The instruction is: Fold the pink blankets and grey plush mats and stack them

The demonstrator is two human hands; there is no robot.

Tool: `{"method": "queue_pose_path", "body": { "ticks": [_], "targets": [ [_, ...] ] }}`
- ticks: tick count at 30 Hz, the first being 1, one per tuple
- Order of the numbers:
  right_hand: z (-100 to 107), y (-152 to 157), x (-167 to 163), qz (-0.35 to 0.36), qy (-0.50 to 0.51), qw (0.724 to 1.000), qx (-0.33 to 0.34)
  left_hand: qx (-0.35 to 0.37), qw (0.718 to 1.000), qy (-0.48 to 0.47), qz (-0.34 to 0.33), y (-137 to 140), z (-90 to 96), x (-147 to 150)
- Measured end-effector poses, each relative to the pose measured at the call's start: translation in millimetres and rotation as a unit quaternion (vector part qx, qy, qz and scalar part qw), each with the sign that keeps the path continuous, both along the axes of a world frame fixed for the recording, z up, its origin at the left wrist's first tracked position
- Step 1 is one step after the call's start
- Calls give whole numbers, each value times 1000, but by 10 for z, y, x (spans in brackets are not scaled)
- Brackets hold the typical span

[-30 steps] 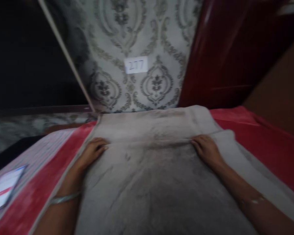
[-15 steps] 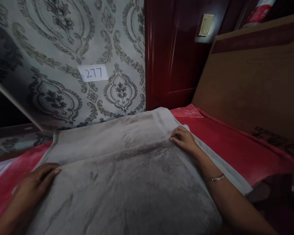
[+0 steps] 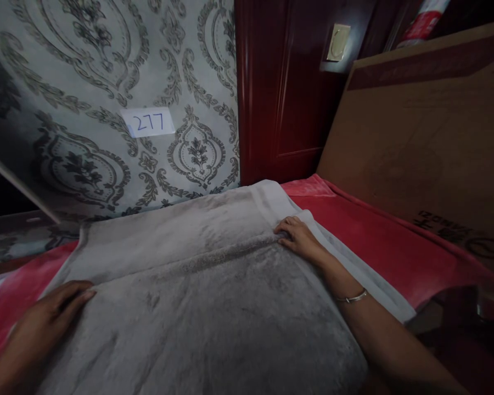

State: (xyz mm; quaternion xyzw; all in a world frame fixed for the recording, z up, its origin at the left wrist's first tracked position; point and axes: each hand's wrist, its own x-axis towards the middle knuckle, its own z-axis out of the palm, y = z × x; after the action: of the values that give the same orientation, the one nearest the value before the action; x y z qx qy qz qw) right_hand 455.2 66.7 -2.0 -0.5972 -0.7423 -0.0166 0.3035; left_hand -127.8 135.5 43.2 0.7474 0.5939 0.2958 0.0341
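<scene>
A grey plush blanket [image 3: 206, 323] lies folded in front of me, its near layer ending in a crosswise edge over a paler layer. At the left end of that edge, my left hand [image 3: 51, 315] has its thumb and fingers closed on the blanket's corner. My right hand [image 3: 298, 238], with a silver bangle at the wrist, holds the edge at its right end. Its fingers are bent, and the thumb sits a little apart from them. The fingertips of both hands are partly hidden in the fabric.
Red cloth [image 3: 362, 236] spreads beneath the blanket on both sides. A large cardboard box [image 3: 428, 131] leans at the right, beside a dark red wood panel [image 3: 284, 93] with a switch [image 3: 338, 43]. Behind is a patterned wall with a paper label [image 3: 148, 122] reading 277.
The view has shifted slightly, so everything sits a little further left. The right hand's thumb and fingers have parted somewhat at the blanket edge. The left hand keeps its place at the corner.
</scene>
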Motion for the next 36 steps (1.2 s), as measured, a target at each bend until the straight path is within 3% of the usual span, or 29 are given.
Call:
{"method": "queue_pose_path", "body": {
  "ticks": [6, 10, 13, 18, 25, 30, 33, 36],
  "targets": [
    [171, -101, -31, 37, 92, 995, 20, 12, 1000, -1, -7, -74, 33, 23],
    [256, -192, -56, 12, 135, 991, 8, 34, 999, -13, -10, -100, 64, 20],
    [247, -215, -61, 3, 112, 994, 3, 30, 999, -6, -17, -129, 130, 57],
    [160, -157, 13, 50, 26, 998, -38, 32, 999, 16, -30, -171, 210, 148],
    [147, -144, -30, 18, -9, 999, 47, 84, 991, 75, -72, -175, 190, 204],
    [471, -575, 10, -1, -11, 987, 161, 149, 985, 79, -44, -581, 533, 184],
    [730, -1010, 37, -25, -35, 978, 205, 202, 972, 115, -24, -1018, 766, 78],
    [884, -1485, 26, -47, -53, 975, 212, 248, 958, 146, -1, -1509, 845, -73]
  ]
}}
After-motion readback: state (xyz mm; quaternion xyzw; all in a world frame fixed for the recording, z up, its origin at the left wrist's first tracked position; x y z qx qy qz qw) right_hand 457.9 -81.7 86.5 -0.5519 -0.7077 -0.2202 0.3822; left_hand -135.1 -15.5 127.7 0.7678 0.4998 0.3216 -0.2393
